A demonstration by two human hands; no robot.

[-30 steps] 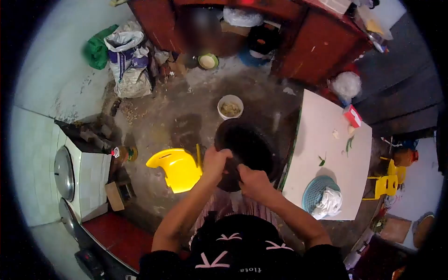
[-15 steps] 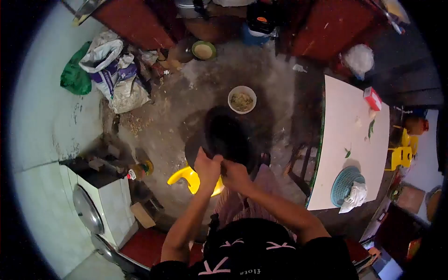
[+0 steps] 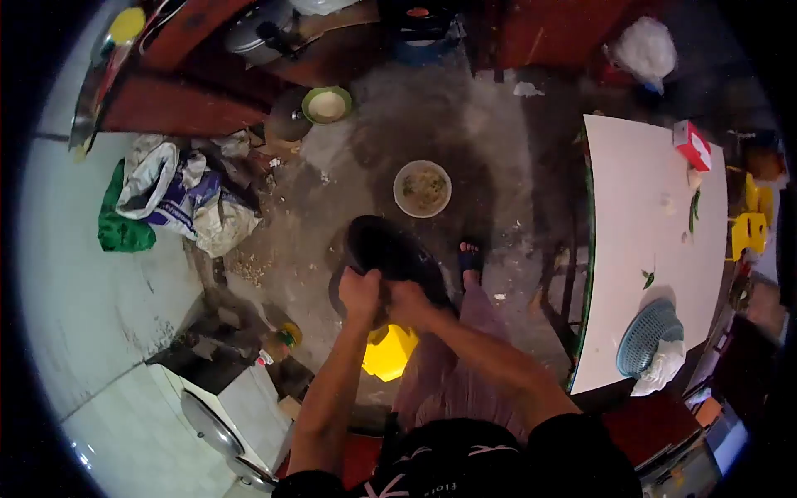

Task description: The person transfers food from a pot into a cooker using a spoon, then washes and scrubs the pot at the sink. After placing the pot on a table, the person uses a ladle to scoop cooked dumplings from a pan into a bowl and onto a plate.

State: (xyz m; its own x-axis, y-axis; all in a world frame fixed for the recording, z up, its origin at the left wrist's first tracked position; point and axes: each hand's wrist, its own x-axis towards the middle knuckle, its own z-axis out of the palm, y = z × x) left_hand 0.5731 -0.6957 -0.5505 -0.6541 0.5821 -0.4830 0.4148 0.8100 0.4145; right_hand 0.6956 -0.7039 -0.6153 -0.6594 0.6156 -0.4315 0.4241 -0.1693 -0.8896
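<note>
Fingers [image 3: 363, 280] of the left hand [image 3: 360, 295] and of the right hand [image 3: 407, 304] are curled closed on the near side of a black pan [image 3: 400, 256], the two hands close together. The right hand is blurred, and the thumbs and the exact grip on the pan are hard to make out. The pan's inside is so dark that its contents, if any, cannot be told. Below it, a yellow chair [image 3: 388, 355] is mostly hidden by the pan and the left forearm [image 3: 332, 390]; only a bright patch shows.

Compared with half a second ago, the view has turned and shifted. The curved part of the chair that stuck out to the left is now covered, and a foot in a dark sandal [image 3: 470, 257] shows clearly to the right of the pan, toes visible.

The pan is wide, rounded and deep black, with a faint sheen along its right side. It is in front of the person, above the floor [image 3: 324, 199]. Just beyond it on the floor sits a white bowl [image 3: 422, 189] of pale food with green bits. Well to the right, the white surface [image 3: 639, 216] carries a blue basket [image 3: 643, 336] with a white cloth [image 3: 662, 367] over its edge, and a red box [image 3: 691, 147].
</note>
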